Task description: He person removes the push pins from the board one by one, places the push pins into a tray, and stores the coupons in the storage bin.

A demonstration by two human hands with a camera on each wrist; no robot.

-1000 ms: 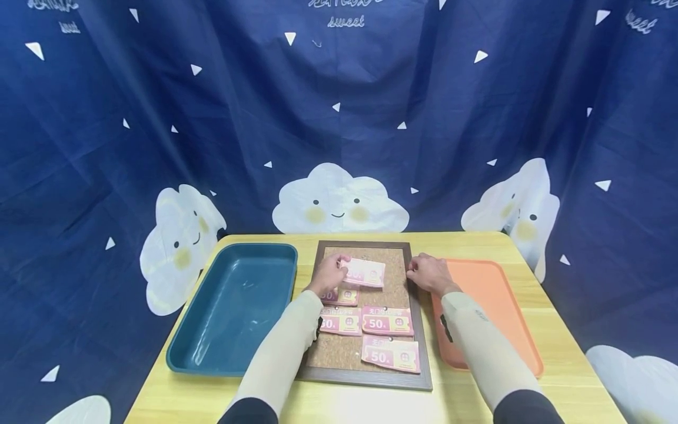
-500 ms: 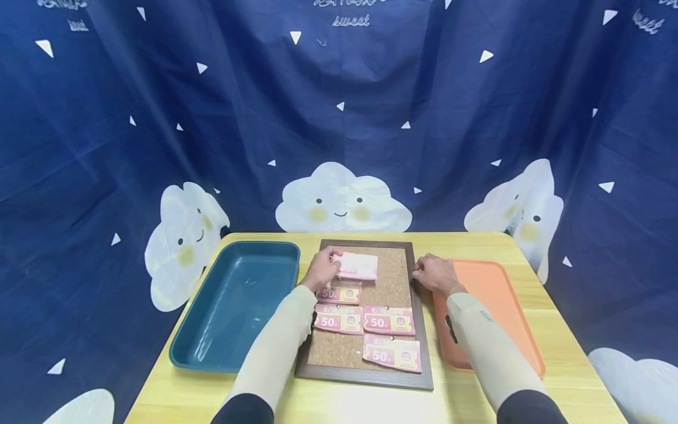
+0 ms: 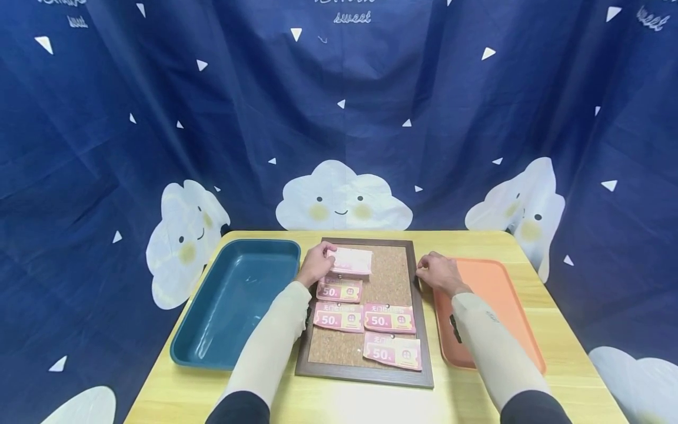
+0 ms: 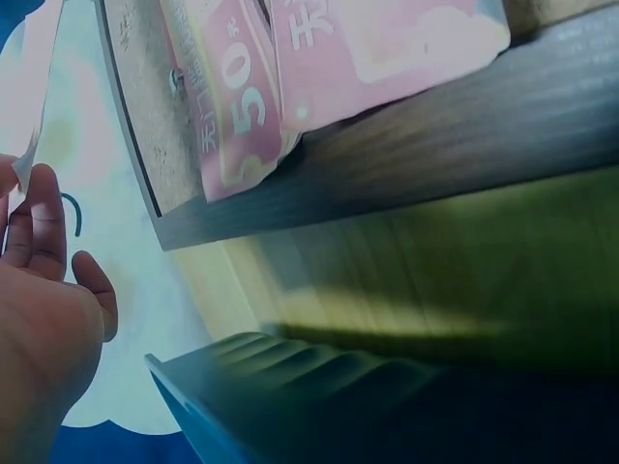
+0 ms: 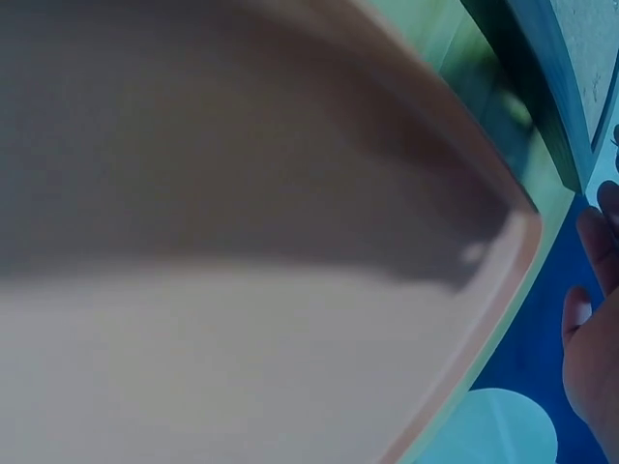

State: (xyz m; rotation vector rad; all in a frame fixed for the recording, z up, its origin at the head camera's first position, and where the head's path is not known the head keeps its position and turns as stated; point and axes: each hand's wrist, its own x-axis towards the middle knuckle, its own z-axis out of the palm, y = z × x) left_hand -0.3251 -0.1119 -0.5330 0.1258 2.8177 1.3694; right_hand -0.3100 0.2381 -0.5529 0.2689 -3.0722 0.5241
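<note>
Left hand [image 3: 316,264] fingers pinch the top ticket [image 3: 352,261], now shifted toward the corkboard's [image 3: 391,277] far left corner, roughly above the left tickets [image 3: 339,318]; right hand [image 3: 442,273] fingers bent, grip unclear.

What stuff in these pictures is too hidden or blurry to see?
Coupon in the left hand: print washed out in the head view.
Right hand: partly cut off by the right wrist view's edge.
Orange tray: partly behind the right sleeve in the head view.
Teal tray: cut off by the left wrist view's edges.
</note>
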